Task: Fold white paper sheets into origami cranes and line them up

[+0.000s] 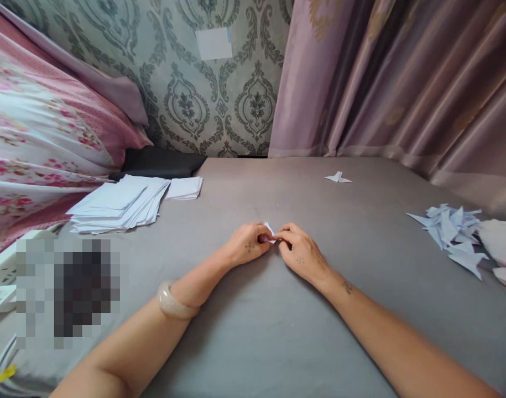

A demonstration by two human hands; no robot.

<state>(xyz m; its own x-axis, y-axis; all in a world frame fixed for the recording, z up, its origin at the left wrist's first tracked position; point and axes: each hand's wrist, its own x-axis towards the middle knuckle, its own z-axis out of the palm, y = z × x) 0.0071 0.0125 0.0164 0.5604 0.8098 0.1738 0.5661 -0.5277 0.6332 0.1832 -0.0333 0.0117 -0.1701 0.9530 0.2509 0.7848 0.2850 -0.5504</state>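
Note:
A small folded piece of white paper (269, 228) is held between my two hands over the middle of the grey sheet. My left hand (250, 243) has its fingers closed round the paper and hides most of it. From the other side my right hand (301, 249) pinches its edge with thumb and forefinger. Only a pointed white tip shows above the fingers. Far to the right lies a heap of folded paper pieces (447, 226) with sharp points. One single folded paper piece (338, 177), shaped like a bird, rests farther back.
On the left are a large stack of white paper sheets (115, 204) and a smaller paper stack (184, 188). A black flat item (161, 161) lies behind them. White power strips (4, 271) sit at the left edge; a whitish bundle (501, 246) is at the right. Curtains (360, 83) hang behind.

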